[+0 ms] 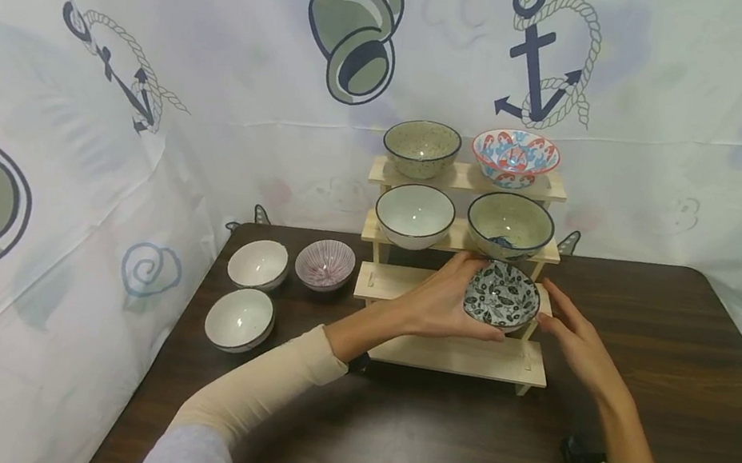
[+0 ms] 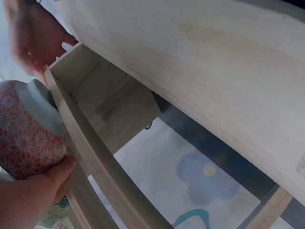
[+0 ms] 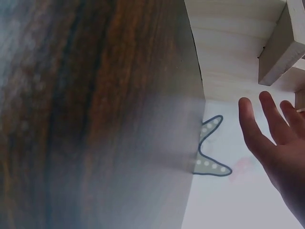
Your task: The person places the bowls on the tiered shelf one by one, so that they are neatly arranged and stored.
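Note:
In the head view a bowl [image 1: 502, 296] with a dark leaf pattern inside is at the right end of the stand's second-lowest shelf [image 1: 388, 281]. My left hand [image 1: 443, 300] grips it from the left, fingers behind and thumb along the near side. The left wrist view shows the bowl's red patterned outside [image 2: 28, 131] and pale foot beside a shelf edge, with my left thumb [image 2: 59, 171] against it. My right hand [image 1: 575, 341] is at the right end of that shelf, fingers extended and spread. In the right wrist view the right fingers [image 3: 274, 117] hold nothing.
Higher on the wooden stand are a speckled bowl [image 1: 420, 149], a red-and-blue bowl [image 1: 515, 157], a white bowl [image 1: 414, 216] and a green bowl [image 1: 510, 225]. Two white bowls [image 1: 258, 264] and a purple-striped bowl [image 1: 325, 265] stand left on the dark table [image 1: 438, 453].

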{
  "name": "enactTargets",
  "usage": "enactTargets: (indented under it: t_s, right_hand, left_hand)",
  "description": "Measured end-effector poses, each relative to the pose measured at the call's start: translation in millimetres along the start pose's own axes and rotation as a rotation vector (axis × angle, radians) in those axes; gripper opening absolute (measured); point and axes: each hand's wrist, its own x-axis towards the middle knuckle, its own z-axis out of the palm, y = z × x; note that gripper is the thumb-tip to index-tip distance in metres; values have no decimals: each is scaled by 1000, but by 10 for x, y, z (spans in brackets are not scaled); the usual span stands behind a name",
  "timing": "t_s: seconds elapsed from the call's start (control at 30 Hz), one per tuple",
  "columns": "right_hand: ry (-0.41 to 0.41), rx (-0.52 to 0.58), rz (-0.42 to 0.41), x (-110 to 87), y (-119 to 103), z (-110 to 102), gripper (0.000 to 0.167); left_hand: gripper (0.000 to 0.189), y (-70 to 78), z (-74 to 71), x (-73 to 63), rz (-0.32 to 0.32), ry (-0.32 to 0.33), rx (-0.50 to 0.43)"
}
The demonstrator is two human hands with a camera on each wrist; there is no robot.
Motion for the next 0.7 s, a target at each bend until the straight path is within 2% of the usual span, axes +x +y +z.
enactTargets:
  t_s: [0.23,0.37,0.7]
  right_hand:
    - [-10,13,-7,10,7,2,65]
    - [-12,12,-12,4,12,3,65]
    - [-5,9,-6,-2,18,14,67]
  left_hand:
    - [107,-11,42,15,-51,-4,-17]
    - [110,-2,69,14,-79,14,-14]
    - [111,11,112,-28,-77,76,99]
